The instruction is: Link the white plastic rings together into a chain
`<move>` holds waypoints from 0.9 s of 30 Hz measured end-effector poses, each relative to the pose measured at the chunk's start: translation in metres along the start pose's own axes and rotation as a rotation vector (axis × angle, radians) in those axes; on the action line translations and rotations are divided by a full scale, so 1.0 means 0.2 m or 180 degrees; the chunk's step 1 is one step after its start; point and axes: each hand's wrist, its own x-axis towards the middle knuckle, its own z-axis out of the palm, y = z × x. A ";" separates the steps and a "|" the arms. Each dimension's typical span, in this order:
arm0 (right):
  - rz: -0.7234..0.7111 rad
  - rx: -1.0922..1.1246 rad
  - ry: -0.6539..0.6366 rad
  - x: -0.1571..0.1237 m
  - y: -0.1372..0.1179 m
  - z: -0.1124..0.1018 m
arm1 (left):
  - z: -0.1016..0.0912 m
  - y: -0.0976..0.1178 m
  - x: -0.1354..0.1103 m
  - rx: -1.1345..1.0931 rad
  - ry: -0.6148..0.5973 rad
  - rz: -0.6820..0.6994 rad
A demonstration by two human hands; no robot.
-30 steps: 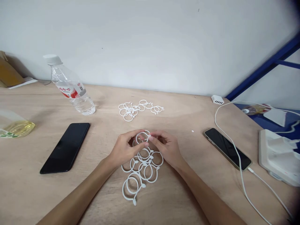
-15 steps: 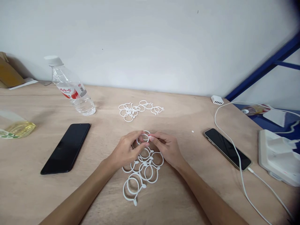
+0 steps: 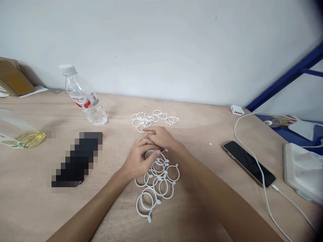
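Note:
Several white plastic rings with small tabs [image 3: 173,172] form an overlapping, chain-like cluster on the wooden table in front of me. Over its far end is my left hand [image 3: 141,156], thumb apart from the fingers, with ring edges showing in the gap. A second, smaller cluster of the same white rings [image 3: 156,112] lies farther back. My right hand [image 3: 161,137] stretches toward it across the left fingertips, its index finger at the nearest ring's edge. Whether that finger touches the ring I cannot tell.
A water bottle [image 3: 87,101] stands back left. A dark blurred phone [image 3: 78,159] and a bottle with yellow liquid [image 3: 31,139] are left. Right are a phone [image 3: 248,163] on a white cable [image 3: 262,188], a power strip [image 3: 300,171] and a small charger [image 3: 237,110].
My right hand has let go of the ring at the near cluster and moved forward and left to the far rings. My left hand stays over the near cluster, its fingers now under the right hand.

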 end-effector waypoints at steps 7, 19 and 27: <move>0.0043 -0.0752 0.0062 -0.04 -0.02 -0.01 | 0.00 -0.05 0.01 0.0257 0.1188 -0.0809; -0.1160 -0.0508 0.0681 -0.34 -0.02 0.04 | 0.01 -0.05 0.02 -0.0456 0.1127 -0.1528; -0.0315 0.1095 0.1094 -0.42 0.04 0.00 | 0.01 -0.02 0.01 -0.0506 0.0824 -0.1245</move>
